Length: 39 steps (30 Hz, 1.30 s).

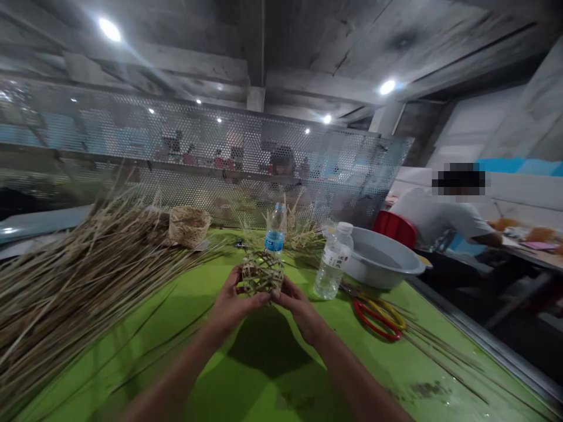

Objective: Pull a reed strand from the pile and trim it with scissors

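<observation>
Between my two hands is a small open-weave basket (263, 272) of pale straw-like strips, held a little above the green table (211, 375). My left hand (235, 302) wraps its left side, with the thumb pressed along the lower near edge. On the right side my right hand (297, 305) grips it the same way, and the two thumbs nearly meet. The fingers behind the basket are mostly hidden. Just beyond it stands a water bottle with a blue label (275, 237).
A large heap of dry stalks (88, 264) covers the left side, with a finished-looking woven basket (189, 227) behind. To the right are a clear bottle (333, 266), a grey basin (409, 261) and red-and-yellow-handled scissors (378, 319). A perforated metal screen (246, 158) stands behind; a person (431, 211) sits at right.
</observation>
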Tool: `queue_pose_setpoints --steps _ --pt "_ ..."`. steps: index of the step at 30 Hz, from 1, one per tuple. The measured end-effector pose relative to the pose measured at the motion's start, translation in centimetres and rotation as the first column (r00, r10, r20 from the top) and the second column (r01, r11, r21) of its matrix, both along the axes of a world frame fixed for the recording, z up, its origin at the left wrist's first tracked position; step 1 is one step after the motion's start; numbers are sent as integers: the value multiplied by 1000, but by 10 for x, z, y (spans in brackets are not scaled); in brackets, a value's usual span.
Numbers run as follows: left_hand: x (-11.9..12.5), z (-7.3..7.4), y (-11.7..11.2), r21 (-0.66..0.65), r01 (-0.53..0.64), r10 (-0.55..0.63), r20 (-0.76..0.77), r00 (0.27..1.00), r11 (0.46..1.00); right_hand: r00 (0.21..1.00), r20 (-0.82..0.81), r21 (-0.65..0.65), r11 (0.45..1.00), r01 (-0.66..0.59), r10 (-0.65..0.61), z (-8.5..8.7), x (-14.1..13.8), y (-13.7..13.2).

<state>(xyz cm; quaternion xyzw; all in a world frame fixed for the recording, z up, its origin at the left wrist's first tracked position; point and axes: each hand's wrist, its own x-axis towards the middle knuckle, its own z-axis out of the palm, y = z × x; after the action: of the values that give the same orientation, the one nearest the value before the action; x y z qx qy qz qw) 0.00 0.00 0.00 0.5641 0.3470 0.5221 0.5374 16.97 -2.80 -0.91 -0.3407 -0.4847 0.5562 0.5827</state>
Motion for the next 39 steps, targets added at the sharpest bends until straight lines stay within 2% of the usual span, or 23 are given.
queue_pose_setpoints --steps 11,21,24,29,33,39 --pt "0 -6 6 -21 28 -28 25 999 999 998 20 1 998 61 -61 2 1 0" --pt "2 -3 4 -51 114 -109 84 990 992 997 13 13 997 78 -78 -1 3 5" --pt "2 -6 7 -46 97 -93 93 991 994 998 15 25 998 55 -56 -1 3 6" --pt "0 -11 11 -117 66 -51 128 990 991 1000 8 46 998 -30 30 0 1 7" --pt "-3 -12 13 -141 59 -42 119 992 988 1000 0 20 1000 17 -17 -2 2 8" --pt "-7 -15 17 -164 -11 24 73 997 986 998 18 -5 998 67 -67 -5 5 8"
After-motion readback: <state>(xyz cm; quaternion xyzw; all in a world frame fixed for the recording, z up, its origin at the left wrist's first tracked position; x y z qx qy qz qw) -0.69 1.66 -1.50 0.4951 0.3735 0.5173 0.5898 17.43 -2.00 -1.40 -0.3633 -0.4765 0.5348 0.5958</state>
